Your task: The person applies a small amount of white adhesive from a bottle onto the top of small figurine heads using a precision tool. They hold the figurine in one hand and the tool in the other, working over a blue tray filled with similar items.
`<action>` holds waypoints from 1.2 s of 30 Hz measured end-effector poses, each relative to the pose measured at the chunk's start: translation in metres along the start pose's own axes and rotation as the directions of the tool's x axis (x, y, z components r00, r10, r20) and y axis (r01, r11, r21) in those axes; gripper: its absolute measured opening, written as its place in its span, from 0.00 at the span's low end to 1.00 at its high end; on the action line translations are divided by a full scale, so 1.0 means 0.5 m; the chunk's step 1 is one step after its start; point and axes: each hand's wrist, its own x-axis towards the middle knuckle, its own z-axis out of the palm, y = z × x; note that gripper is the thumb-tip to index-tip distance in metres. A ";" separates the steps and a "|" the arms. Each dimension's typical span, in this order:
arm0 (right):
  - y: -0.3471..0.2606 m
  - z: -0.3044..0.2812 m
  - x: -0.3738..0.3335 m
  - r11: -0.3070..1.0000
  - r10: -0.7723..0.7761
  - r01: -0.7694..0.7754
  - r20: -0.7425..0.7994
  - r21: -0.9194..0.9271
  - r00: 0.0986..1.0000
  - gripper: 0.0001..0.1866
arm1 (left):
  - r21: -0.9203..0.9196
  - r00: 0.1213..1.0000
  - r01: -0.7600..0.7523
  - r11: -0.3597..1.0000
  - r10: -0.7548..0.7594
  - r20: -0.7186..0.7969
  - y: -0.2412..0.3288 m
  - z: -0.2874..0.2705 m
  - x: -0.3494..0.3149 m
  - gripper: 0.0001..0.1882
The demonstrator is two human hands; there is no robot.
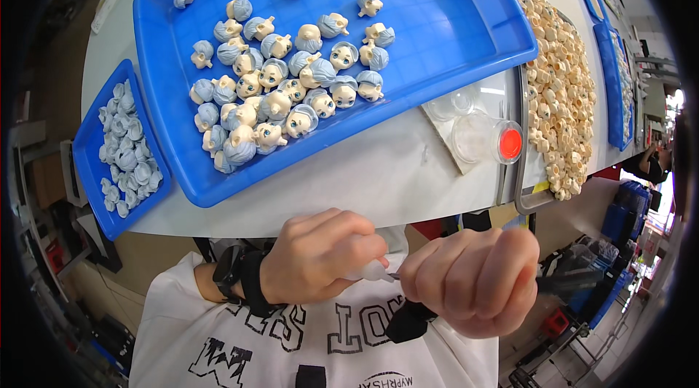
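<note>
My left hand [317, 257] is closed round a small pale grey-blue piece [374, 271], mostly hidden by the fingers; it looks like a doll hair part. Close beside it, my right hand [473, 282] makes a fist round a thin tool with a dark tip [394, 276]. That tip is at the edge of the pale piece, and I cannot tell whether it touches. Both hands are in front of the table's near edge, over my white shirt. Beyond them, a large blue tray [437, 31] holds many doll heads [298, 121] with light-blue hair.
A smaller blue tray [91, 151] of light-blue hair pieces [127, 159] stands at the left. To the right, a metal tray [521, 184] is heaped with cream-coloured face parts [561, 97]. Between the trays are a clear jar [473, 139] and a red-topped container [510, 143] on the white table [364, 184].
</note>
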 end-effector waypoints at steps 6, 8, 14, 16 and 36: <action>-0.011 -0.001 -0.001 0.997 0.076 -0.077 -0.022 -0.033 0.997 0.15 | 0.029 1.000 -0.022 0.999 0.022 0.017 0.000 0.001 0.003 0.10; -0.016 -0.003 -0.002 0.991 0.124 -0.125 -0.033 -0.036 0.992 0.15 | 0.031 0.999 -0.026 0.999 0.025 0.031 0.000 0.000 0.004 0.10; 0.029 0.010 -0.004 0.919 -0.276 0.302 0.134 -0.251 0.952 0.19 | -0.119 0.999 0.039 0.992 -0.041 -0.017 -0.003 -0.001 0.002 0.12; 0.036 0.012 -0.006 0.901 -0.316 0.342 0.137 -0.267 0.939 0.19 | -0.155 0.998 0.048 0.987 -0.054 -0.032 -0.002 0.000 0.002 0.12; -0.028 -0.011 -0.002 0.963 0.216 -0.216 -0.014 -0.160 0.976 0.16 | 0.012 0.995 -0.090 0.996 0.089 0.041 -0.008 0.001 0.000 0.11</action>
